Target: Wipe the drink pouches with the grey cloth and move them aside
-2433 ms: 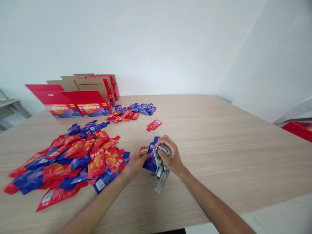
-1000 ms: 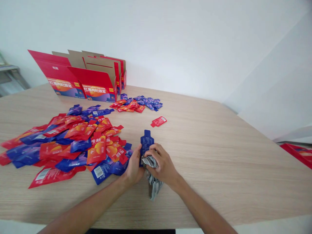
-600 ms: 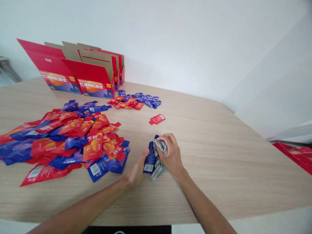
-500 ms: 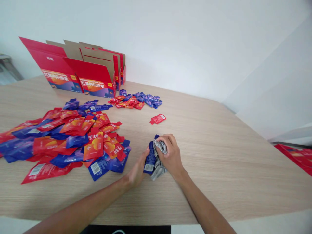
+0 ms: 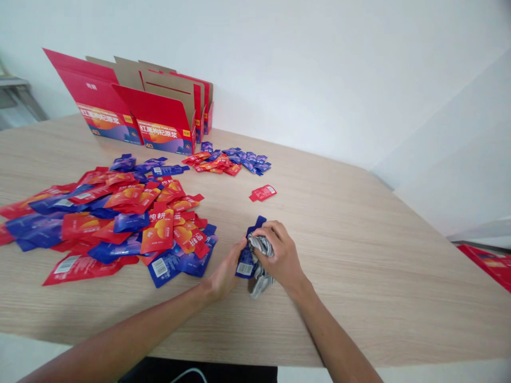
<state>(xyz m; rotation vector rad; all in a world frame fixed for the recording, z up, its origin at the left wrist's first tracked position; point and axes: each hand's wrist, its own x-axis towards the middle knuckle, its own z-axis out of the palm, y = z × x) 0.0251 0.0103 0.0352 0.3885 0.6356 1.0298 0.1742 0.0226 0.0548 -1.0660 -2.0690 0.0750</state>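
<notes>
**Presently: pouch & cloth in hand, table stock L to R**

1. Shelf/rack edge, grey, far L, beyond the table. Detail too blurred to tell.
2. Cartons, red w/ brown inner flaps, open, standing upright in a row at the far L of the table, close to the wall. Printed fronts face the camera.
3. Big pile of pouches, red/orange & blue mixed, lying flat & overlapping, L half of table. Some show barcode backs, some printed fronts.
4. Small pile of pouches, same colours, just in front of the cartons, well apart from the hands.
5. Left hand, near the R edge of the big pile. Fingers narrow, thumb & fingertips pinched on the L edge of the blue pouch, barcode side up.
6. Blue pouch: held btwn both hands just above the table, mid-frame, tilted, spout end pointing away. R part covered by cloth.
7. Single red pouch, lying alone, flat, beyond the hands, btwn them & the small pile.
8. Right hand, fingers curled tight round a grey striped cloth, bunched & pressed against the blue pouch; cloth tail hangs below the palm, touching or nearly touching the table — cannot tell which.
9. Red flat pack, far R, off the table, lower level, partly cut by frame edge.
</notes>
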